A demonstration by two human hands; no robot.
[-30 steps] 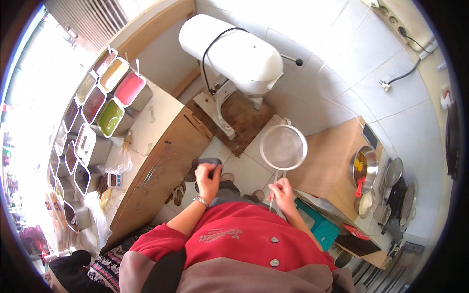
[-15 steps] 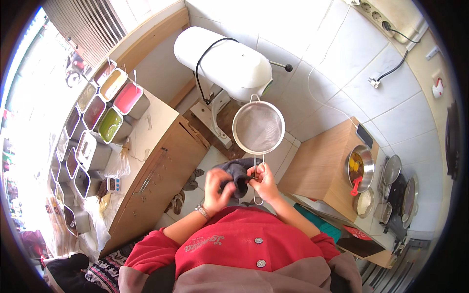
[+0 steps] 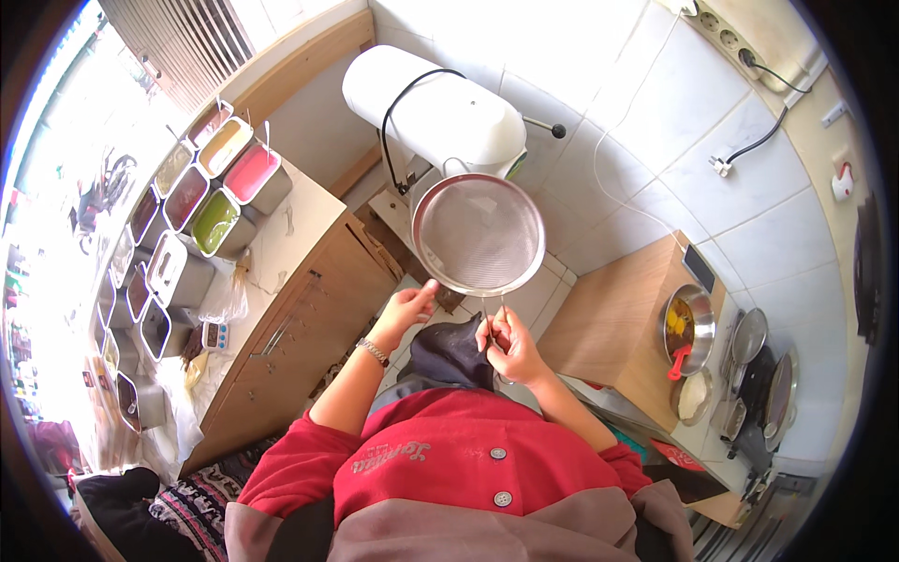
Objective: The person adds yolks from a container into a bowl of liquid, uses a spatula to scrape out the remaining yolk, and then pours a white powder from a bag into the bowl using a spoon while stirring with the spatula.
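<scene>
A round fine-mesh strainer [image 3: 478,232] is held up in front of me, its mesh bowl tilted toward me and its wire handle pointing down. My right hand [image 3: 510,345] is closed around that handle. A dark cloth [image 3: 451,352] hangs beside the same hand, bunched below the strainer; whether those fingers also pinch it is hard to see. At the strainer's lower left rim is my left hand [image 3: 405,314], fingers curled and thumb tip against the edge.
A white stand mixer [image 3: 435,108] stands behind the strainer. To the left, several metal containers of coloured contents [image 3: 217,222] line a counter [image 3: 304,225]. On the right are a wooden cabinet [image 3: 609,314], a metal bowl with yolks and a red utensil [image 3: 704,328], and a bowl of white powder [image 3: 694,395].
My left hand has left the cloth and moved up to the strainer's rim. The strainer has come closer and tilted. The cloth now hangs lower, more spread out.
</scene>
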